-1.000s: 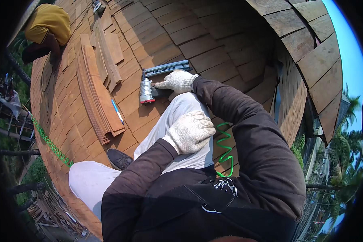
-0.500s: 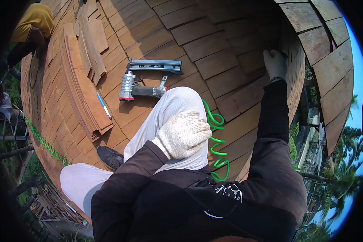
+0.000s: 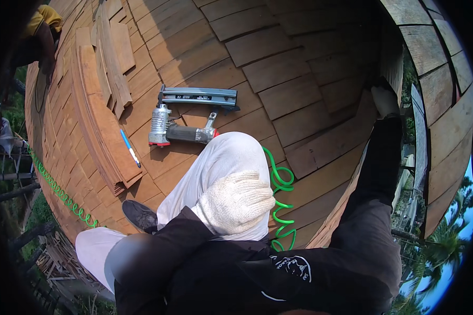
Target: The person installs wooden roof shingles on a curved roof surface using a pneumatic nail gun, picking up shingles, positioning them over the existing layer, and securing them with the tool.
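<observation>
My left hand point(image 3: 237, 203), in a white knit glove, rests on my raised knee, its fingers lying over the pale trouser cloth. My right arm reaches far to the right, into deep shade. There my gloved right hand point(image 3: 385, 101) is at the edge of the wooden shingles point(image 3: 283, 73), beside the slatted side of the roof; its fingers are too dark to make out. In front of my knee a pneumatic nail gun point(image 3: 186, 133) lies on its side on the shingles, silver and grey with red trim. Neither hand touches it.
A stack of long thin boards point(image 3: 97, 110) lies to the left, with a blue and white pen point(image 3: 130, 148) on it. A coiled green air hose point(image 3: 281, 181) runs beside my knee and also along the left edge. A person in a yellow top point(image 3: 44, 21) crouches far left. Trees stand below the roof.
My right hand has moved outward and slightly nearer, into darker shade. The view has shifted a little; my left hand stays on the knee, and the nail gun lies as before.
</observation>
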`<control>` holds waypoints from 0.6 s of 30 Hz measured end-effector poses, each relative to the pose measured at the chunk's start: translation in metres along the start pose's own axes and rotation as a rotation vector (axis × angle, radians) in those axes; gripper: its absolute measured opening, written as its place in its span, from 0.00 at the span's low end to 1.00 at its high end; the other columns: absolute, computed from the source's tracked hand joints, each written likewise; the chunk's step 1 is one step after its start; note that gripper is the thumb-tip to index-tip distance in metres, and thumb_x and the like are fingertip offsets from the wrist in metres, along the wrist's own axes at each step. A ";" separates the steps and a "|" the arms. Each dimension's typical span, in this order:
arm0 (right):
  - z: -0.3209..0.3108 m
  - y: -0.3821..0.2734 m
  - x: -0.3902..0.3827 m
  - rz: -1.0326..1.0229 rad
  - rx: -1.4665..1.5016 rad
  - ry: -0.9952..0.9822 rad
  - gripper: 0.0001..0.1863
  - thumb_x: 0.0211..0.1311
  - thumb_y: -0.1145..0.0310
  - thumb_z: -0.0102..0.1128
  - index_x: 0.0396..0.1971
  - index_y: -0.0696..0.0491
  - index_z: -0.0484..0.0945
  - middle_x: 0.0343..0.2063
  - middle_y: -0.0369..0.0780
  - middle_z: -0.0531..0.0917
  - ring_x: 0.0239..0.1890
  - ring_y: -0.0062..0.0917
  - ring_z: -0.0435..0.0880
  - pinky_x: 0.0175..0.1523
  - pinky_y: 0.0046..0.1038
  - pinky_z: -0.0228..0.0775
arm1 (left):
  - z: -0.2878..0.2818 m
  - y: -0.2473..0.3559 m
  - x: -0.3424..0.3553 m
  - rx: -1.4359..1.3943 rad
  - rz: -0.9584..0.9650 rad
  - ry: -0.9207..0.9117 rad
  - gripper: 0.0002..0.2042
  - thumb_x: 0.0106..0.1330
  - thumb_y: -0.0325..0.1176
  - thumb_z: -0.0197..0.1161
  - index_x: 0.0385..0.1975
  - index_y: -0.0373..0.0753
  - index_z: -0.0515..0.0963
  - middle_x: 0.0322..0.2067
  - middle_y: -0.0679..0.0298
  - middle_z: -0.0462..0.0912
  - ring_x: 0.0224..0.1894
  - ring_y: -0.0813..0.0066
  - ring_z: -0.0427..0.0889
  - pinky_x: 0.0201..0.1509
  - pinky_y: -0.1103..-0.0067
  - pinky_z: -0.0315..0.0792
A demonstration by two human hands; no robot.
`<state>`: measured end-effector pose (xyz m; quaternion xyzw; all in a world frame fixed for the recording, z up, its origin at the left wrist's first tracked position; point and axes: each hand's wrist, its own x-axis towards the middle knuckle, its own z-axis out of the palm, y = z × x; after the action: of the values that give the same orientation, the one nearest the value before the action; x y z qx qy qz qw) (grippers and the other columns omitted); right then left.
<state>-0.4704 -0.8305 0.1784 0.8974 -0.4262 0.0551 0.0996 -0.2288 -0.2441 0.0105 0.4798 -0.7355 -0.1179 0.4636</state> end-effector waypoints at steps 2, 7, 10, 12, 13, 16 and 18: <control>0.003 -0.055 -0.017 0.048 0.421 0.119 0.17 0.64 0.72 0.59 0.51 0.57 0.85 0.50 0.48 0.88 0.54 0.36 0.87 0.59 0.29 0.76 | -0.005 0.000 0.000 0.014 -0.046 -0.017 0.20 0.67 0.39 0.65 0.59 0.48 0.85 0.59 0.60 0.86 0.61 0.59 0.85 0.73 0.57 0.74; 0.026 -0.015 -0.004 0.112 0.657 0.439 0.23 0.62 0.70 0.65 0.57 0.61 0.82 0.46 0.40 0.86 0.52 0.29 0.84 0.59 0.31 0.75 | -0.009 0.008 0.007 -0.009 -0.106 -0.065 0.18 0.68 0.37 0.63 0.56 0.46 0.86 0.55 0.60 0.88 0.58 0.60 0.87 0.70 0.59 0.76; 0.012 0.012 0.056 0.142 0.458 0.449 0.34 0.62 0.65 0.70 0.69 0.57 0.76 0.61 0.45 0.82 0.62 0.30 0.80 0.65 0.33 0.71 | 0.006 0.005 -0.009 -0.116 -0.164 -0.115 0.22 0.70 0.43 0.62 0.63 0.49 0.81 0.61 0.61 0.83 0.64 0.60 0.83 0.73 0.60 0.74; 0.010 -0.005 0.100 0.065 0.533 0.374 0.40 0.62 0.58 0.72 0.73 0.55 0.72 0.69 0.49 0.75 0.70 0.35 0.74 0.71 0.37 0.67 | 0.005 0.003 -0.013 -0.139 -0.185 -0.169 0.23 0.72 0.46 0.61 0.66 0.50 0.79 0.64 0.62 0.81 0.67 0.60 0.81 0.74 0.60 0.72; 0.022 -0.034 0.114 -0.043 0.572 0.411 0.41 0.62 0.55 0.73 0.73 0.54 0.72 0.72 0.50 0.72 0.74 0.38 0.71 0.75 0.39 0.65 | 0.003 0.006 -0.015 -0.118 -0.213 -0.188 0.24 0.73 0.47 0.60 0.67 0.50 0.78 0.65 0.62 0.81 0.67 0.60 0.81 0.74 0.60 0.72; 0.028 -0.032 0.157 -0.050 0.066 0.470 0.44 0.65 0.44 0.69 0.75 0.52 0.69 0.76 0.52 0.66 0.79 0.42 0.64 0.79 0.41 0.59 | 0.004 0.005 -0.019 -0.107 -0.197 -0.263 0.25 0.77 0.47 0.56 0.72 0.51 0.74 0.68 0.62 0.79 0.68 0.61 0.80 0.75 0.60 0.71; 0.014 0.009 0.189 -0.029 -0.212 0.443 0.50 0.65 0.40 0.69 0.78 0.54 0.63 0.79 0.54 0.62 0.82 0.44 0.58 0.82 0.41 0.54 | 0.012 0.001 -0.023 -0.182 -0.188 -0.237 0.25 0.79 0.46 0.53 0.73 0.51 0.73 0.69 0.62 0.77 0.69 0.61 0.79 0.76 0.60 0.70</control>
<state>-0.3584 -0.9817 0.2008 0.8541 -0.3843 0.2040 0.2850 -0.2364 -0.2282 -0.0082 0.4852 -0.7233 -0.2826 0.4021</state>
